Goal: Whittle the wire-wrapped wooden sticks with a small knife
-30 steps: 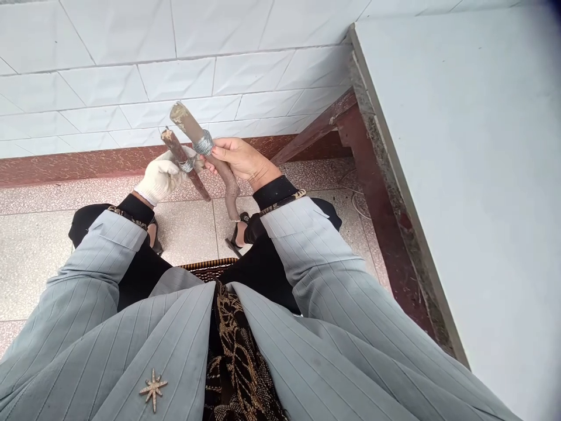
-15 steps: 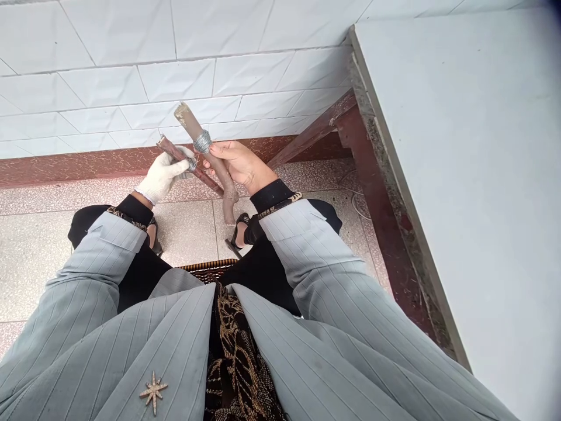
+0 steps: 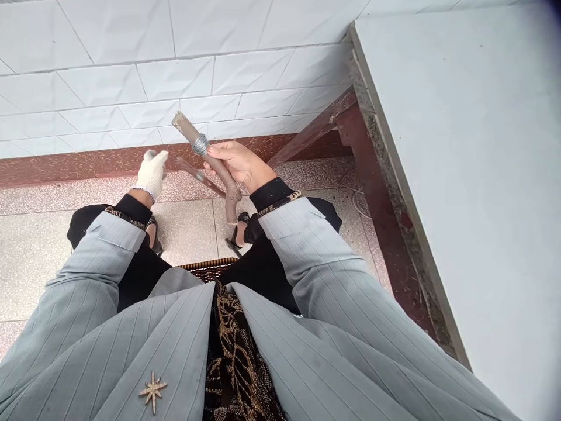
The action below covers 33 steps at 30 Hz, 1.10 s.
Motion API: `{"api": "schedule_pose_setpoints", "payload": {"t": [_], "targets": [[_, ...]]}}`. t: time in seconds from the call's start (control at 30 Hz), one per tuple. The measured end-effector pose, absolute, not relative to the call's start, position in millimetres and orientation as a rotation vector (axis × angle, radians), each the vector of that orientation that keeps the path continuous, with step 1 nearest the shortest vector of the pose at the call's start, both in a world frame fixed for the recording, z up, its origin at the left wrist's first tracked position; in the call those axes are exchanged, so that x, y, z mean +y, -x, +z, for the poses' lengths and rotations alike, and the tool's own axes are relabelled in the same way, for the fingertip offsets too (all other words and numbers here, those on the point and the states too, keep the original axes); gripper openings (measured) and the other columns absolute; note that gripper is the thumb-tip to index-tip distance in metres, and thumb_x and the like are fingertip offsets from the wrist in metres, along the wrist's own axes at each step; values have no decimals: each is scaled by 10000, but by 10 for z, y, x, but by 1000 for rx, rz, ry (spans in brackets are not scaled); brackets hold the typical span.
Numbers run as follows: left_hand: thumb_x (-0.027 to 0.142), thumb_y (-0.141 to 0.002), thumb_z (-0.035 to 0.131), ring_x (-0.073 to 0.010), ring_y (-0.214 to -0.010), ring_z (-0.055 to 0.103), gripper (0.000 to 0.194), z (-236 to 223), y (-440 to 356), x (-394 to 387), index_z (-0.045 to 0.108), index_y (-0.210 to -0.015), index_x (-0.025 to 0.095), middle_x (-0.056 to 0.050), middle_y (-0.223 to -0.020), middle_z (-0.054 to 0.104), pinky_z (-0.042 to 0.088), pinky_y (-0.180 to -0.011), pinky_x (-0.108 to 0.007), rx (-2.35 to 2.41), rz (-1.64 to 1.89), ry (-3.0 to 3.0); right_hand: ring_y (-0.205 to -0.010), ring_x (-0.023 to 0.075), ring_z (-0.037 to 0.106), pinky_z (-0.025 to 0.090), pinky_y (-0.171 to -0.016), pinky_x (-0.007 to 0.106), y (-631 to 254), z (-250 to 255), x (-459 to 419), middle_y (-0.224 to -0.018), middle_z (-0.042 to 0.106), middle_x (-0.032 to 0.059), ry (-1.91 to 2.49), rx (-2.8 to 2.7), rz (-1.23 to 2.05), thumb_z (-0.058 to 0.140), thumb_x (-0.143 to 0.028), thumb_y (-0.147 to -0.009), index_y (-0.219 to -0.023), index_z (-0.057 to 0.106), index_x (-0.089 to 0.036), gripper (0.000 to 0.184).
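Observation:
My right hand (image 3: 239, 162) is bare and wrapped round a thick, crooked wooden stick (image 3: 225, 178), its thumb beside a band of silvery wire (image 3: 200, 144) wound about the stick. The stick's upper end slants up to the left. Left of it a thinner reddish-brown stick (image 3: 193, 169) is smeared by motion, with a pale metallic patch on it. Its lower end reaches the thick stick; I cannot tell whether they are joined. My left hand (image 3: 152, 171), in a white knit glove, is off to the left with fingers apart, touching neither stick. Any thin wire at it is too fine to see.
A white-topped table (image 3: 473, 146) with a dark red frame (image 3: 372, 175) stands close on the right. Ahead is a white tiled wall (image 3: 109, 88) with a red-brown skirting. My feet rest on speckled floor tiles (image 3: 188, 228), and a pale cord (image 3: 359, 202) lies by the frame.
My left hand has let go of the thin stick and moved left. The thin stick has swung slightly right and blurs. The thick stick stays in my right hand, tilted a little lower.

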<state>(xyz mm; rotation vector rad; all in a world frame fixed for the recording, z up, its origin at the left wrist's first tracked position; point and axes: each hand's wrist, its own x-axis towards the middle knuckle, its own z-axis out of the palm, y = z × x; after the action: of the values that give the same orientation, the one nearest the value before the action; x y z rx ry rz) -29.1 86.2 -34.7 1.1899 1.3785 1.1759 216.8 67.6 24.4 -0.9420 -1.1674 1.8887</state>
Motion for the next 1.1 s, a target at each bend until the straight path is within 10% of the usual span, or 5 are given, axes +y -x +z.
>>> {"api": "schedule_pose_setpoints", "payload": {"t": [0.33,0.73,1.1], "targets": [[301,-712,819,-249,-1208,655,580,14,-138,565,627,-1252,211,-97,-1273,675,505,-1066,-379,742,1015,-1370,-567,114,589,482,-500,212,-2125,172,688,-628,661,4,941,-1188,1869,861,-455,-789,-809,679,-162,345],[287,-951,649,-69,-465,398,155,147,-76,498,679,-917,140,61,-520,452,379,-513,-202,927,723,-1499,-560,96,559,443,-514,213,-2181,316,712,-625,618,-10,1125,-1261,1657,792,-440,-869,-788,653,-173,312],[140,-895,611,-109,-645,610,76,119,-93,459,664,-848,112,-49,-742,673,491,-663,-256,876,537,-1344,-750,173,616,461,-724,304,-2216,291,737,-810,700,75,1546,-2071,969,599,-290,-976,-898,707,-129,209]]}}
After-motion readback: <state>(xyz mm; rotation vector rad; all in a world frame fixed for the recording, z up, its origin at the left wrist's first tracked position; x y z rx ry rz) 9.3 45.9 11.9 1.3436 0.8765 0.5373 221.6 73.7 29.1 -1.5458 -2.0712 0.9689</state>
